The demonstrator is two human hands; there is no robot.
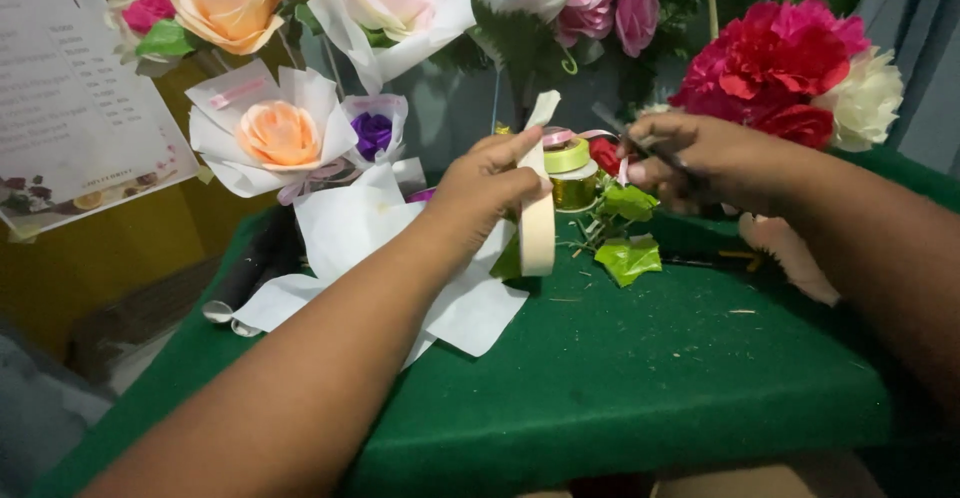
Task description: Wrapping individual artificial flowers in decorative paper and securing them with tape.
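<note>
At the far left a printed sheet [75,98] leans against a yellow wall, and just right of it a peach rose wrapped in white paper [278,133] stands beside a small purple flower in a white wrap [374,130], with more peach and pale pink blooms above them. Loose white wrapping paper [350,233] lies spread on the green cloth table [620,378], partly under the person's left forearm. The left hand [490,183] is closed around a roll of cream tape [537,223], held upright on its edge, with a short free end of tape sticking up above the thumb. Just behind the roll stand 2 stacked ribbon spools [572,173], yellow-green over gold, and green leaves [628,256] lie on the cloth beside them. The right hand [700,158] is curled tight on a pair of dark scissors [640,148] whose tip points toward the tape end. Red and cream flowers [790,68] fill the right
</note>
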